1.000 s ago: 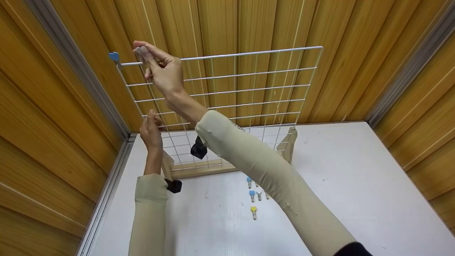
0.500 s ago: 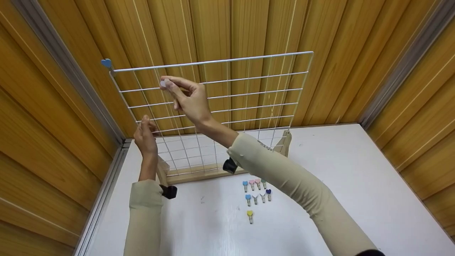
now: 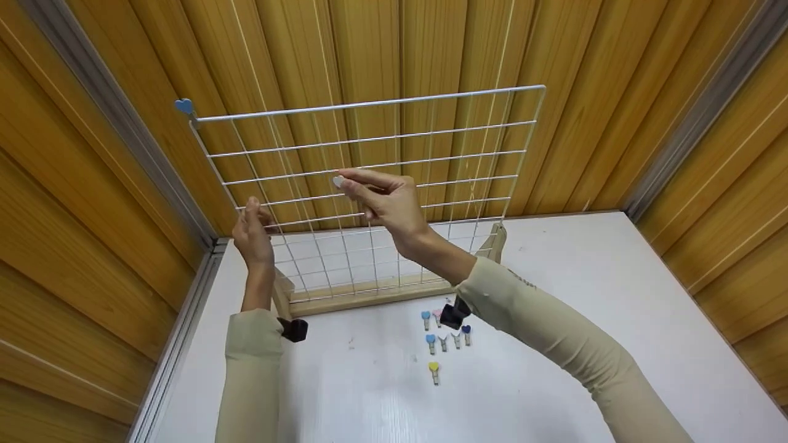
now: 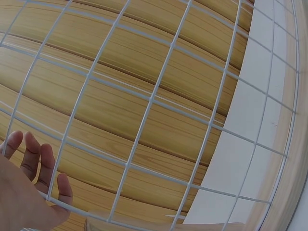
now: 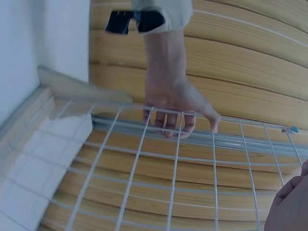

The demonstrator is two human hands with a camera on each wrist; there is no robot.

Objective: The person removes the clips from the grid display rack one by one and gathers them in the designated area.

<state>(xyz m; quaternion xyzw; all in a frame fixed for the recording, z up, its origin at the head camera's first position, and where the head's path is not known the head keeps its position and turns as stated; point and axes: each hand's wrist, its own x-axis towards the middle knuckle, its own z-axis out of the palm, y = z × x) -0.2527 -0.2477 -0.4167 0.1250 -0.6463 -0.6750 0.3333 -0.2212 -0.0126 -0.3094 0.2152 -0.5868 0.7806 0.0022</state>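
A white wire grid panel (image 3: 369,104) stands upright in a wooden base (image 3: 369,299). My left hand (image 3: 252,239) grips its left side wire partway up; in the left wrist view the fingers (image 4: 46,163) come round through the mesh. Pinched between the thumb and forefinger of my right hand (image 3: 394,203) is a small clip with a white heart (image 3: 338,181), held in front of the grid's middle; the rest of the clip is hidden by the fingers. Up at the grid's top left corner sits a blue heart clip (image 3: 184,106).
On the white table (image 3: 554,344) in front of the base lie several heart-topped clothespins, among them a yellow one (image 3: 434,372), a light blue one (image 3: 431,342) and a dark blue one (image 3: 466,334). Wood-patterned walls (image 3: 726,246) enclose the table.
My right hand has moved from near the grid's top left, down and to the right, with the white heart clip in its fingers. The left hand has kept its grip on the side wire.
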